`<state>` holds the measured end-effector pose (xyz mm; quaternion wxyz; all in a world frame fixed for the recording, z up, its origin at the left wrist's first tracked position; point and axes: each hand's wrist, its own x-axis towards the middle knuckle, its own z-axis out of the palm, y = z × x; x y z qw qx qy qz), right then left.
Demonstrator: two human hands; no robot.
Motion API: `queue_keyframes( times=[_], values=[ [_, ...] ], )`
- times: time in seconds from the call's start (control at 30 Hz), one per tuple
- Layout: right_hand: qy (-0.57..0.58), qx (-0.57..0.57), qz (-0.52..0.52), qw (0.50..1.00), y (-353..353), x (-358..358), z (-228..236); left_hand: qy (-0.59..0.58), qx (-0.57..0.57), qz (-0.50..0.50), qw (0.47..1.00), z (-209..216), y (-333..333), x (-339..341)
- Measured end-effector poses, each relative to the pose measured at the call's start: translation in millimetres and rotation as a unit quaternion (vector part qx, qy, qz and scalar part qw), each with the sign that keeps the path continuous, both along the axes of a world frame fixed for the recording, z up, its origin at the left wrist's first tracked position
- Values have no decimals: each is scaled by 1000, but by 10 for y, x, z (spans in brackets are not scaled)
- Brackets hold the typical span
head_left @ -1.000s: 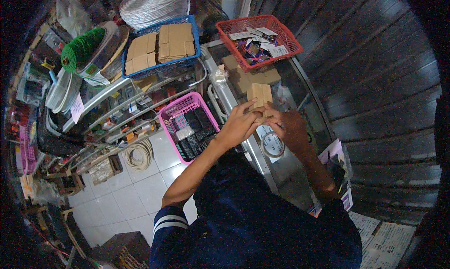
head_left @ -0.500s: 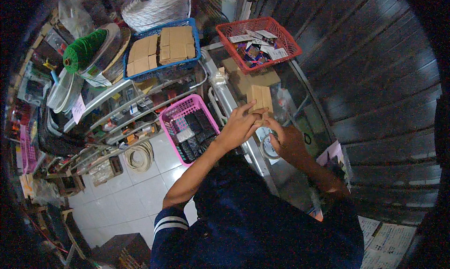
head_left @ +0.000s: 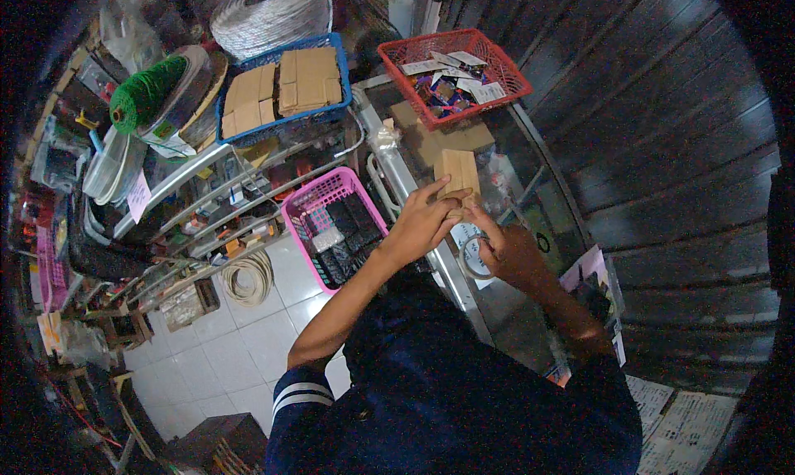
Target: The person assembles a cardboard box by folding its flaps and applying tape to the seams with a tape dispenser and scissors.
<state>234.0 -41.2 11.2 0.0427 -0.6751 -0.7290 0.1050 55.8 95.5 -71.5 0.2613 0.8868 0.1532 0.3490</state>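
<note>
A small folded piece of brown cardboard [head_left: 457,168] lies on the glass-topped counter. My left hand [head_left: 424,225] holds it near its closer end, fingers laid across it. From the other side, my right hand [head_left: 507,250] reaches in with the index finger stretched out to that same end, close to the left fingertips. Its other fingers are curled, and nothing shows in its grip. Just under the right hand sits a roll of tape [head_left: 464,264] over a white paper with print. The closer end of the cardboard is partly covered by my fingers.
Ahead stands a red basket [head_left: 517,81] with cards and small packets. A blue basket [head_left: 342,76] of folded cardboard pieces is at the back left. To my left, a pink basket [head_left: 291,218] holds dark packs. Corrugated metal wall [head_left: 679,185] runs along the right.
My right index finger has stretched forward to the cardboard's near end, and the thumb has shifted in closer. My left hand stays nearly still on the cardboard.
</note>
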Motion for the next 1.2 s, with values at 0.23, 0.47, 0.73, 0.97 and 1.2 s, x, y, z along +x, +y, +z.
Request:
queue_keyframes(
  times=[0.23, 0.47, 0.73, 0.97, 1.2],
  values=[
    [147, 37, -66, 986, 7, 8, -19, -44, -77, 56, 994, 168, -151, 18],
    [317, 30, -94, 943, 54, 102, -139, -67, -81, 77, 991, 126, -123, 85],
    [198, 97, -34, 975, 32, 87, -143, -31, -90, 60, 994, 62, -75, 66],
    [126, 81, -16, 989, -44, 6, -128, -31, -79, 54, 995, -4, -52, 60],
    [81, 95, -31, 992, -22, 56, -47, -82, -69, 71, 992, 73, -73, 84]
  ],
)
